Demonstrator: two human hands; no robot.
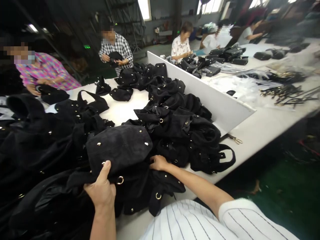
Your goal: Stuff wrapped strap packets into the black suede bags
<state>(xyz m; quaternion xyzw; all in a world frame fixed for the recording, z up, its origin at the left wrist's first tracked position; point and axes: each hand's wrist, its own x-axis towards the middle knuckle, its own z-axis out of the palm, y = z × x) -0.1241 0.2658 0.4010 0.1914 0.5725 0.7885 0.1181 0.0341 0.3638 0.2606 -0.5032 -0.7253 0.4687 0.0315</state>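
Note:
A black suede bag (120, 148) with small metal studs lies bottom-up in front of me on a heap of similar bags. My left hand (101, 190) grips its near edge, thumb on top, beside a metal ring (120, 180). My right hand (158, 163) is closed on the bag's right side, its fingers tucked into the fabric and mostly hidden.
Piles of black bags (175, 113) cover the white table (260, 126). A white divider board (212, 96) runs diagonally across it. A loose strap clip (235, 139) lies near the edge. Several other people handle bags at the far side. Straps and hardware (285, 91) lie right.

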